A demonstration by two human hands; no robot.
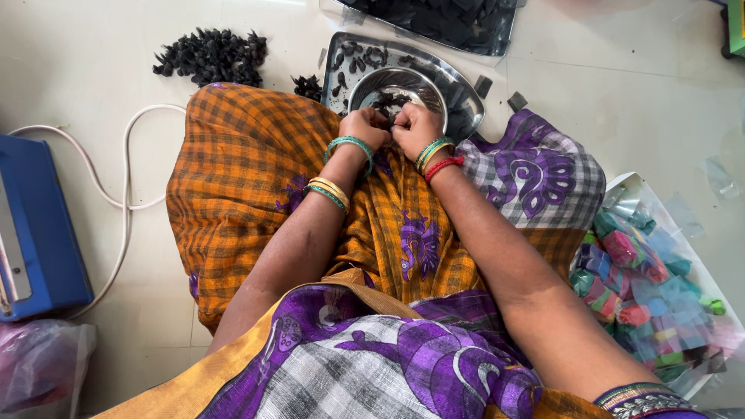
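Both hands [392,128] pinch black pieces [388,101] over steel bowl [365,87].

orange checked sari [240,167], blue box [35,225], silver bowl [397,87]

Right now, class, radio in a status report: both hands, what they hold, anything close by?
Left hand and right hand together, each grip pinched on a small black piece. Steel bowl of black pieces just ahead, on a steel tray. Nothing blocking.

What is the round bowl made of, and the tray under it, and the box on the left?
The bowl looks like shiny metal, probably steel: it mirrors the light. The tray beneath looks like the same polished metal, grey and reflective. The blue box seems to be painted metal or hard plastic; its smooth surface leaves that open.
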